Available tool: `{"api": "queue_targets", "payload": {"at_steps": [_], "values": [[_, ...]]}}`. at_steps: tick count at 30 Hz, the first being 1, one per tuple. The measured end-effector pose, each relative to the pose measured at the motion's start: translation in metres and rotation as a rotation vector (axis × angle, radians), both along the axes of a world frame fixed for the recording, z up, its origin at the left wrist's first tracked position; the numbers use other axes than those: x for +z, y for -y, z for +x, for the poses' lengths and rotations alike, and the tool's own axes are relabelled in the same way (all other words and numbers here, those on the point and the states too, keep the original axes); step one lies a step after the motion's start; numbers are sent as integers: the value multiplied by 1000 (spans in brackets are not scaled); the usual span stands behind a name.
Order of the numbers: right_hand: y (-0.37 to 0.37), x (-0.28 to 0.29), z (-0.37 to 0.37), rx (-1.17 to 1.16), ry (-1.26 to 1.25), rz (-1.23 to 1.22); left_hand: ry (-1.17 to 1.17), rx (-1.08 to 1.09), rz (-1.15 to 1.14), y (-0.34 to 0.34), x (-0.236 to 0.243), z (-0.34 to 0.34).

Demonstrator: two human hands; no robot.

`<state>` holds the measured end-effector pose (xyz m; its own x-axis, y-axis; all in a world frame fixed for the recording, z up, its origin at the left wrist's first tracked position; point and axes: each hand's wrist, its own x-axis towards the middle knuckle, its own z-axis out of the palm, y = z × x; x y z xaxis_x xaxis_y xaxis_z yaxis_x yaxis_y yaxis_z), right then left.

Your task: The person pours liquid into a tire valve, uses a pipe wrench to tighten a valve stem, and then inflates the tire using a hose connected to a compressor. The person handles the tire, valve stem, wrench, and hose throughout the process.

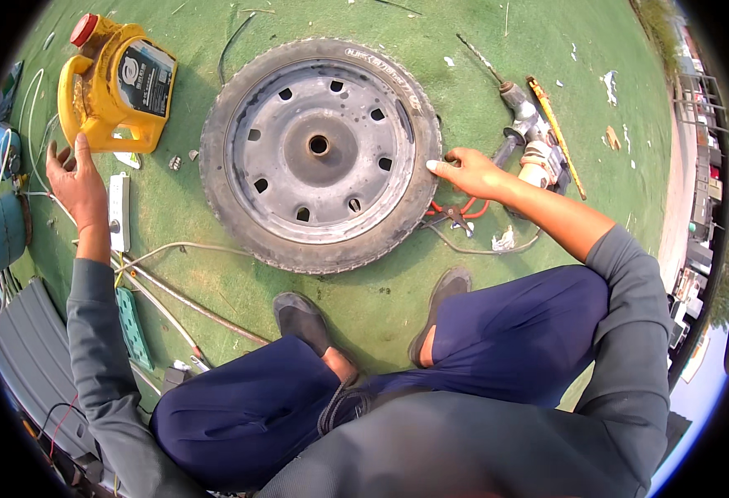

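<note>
A wheel, a black tyre point(389, 220) on a grey metal rim point(319, 178), lies flat on the green ground before me. My right hand point(474, 176) is at its right edge, thumb on the sidewall and the other fingers bent at the tread, partly hidden. On the left, my left hand point(80, 184) has its fingers apart and nothing in them. One raised finger overlaps the lower edge of a yellow jug point(103, 100) with a red cap; whether they touch I cannot tell.
Right of the wheel lie a power drill point(534, 145) with a long bit, a yellow rod point(557, 137) and red-handled pliers point(455, 214). A white power strip point(119, 212), hoses point(190, 305) and a green plastic piece point(132, 328) lie left. A blue-green tank point(6, 232) stands far left.
</note>
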<state>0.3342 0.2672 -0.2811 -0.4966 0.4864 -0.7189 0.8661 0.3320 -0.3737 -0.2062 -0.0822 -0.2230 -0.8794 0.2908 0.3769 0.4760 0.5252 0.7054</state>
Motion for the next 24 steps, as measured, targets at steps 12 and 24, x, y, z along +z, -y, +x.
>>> {"api": "queue_targets", "payload": {"at_steps": [12,24], "values": [[31,-22,-8,-410,-177,-428,1629,-319,31,-14,-81,158],[51,-8,-74,-212,-366,-839,982,-309,-26,-126,187,149]]}}
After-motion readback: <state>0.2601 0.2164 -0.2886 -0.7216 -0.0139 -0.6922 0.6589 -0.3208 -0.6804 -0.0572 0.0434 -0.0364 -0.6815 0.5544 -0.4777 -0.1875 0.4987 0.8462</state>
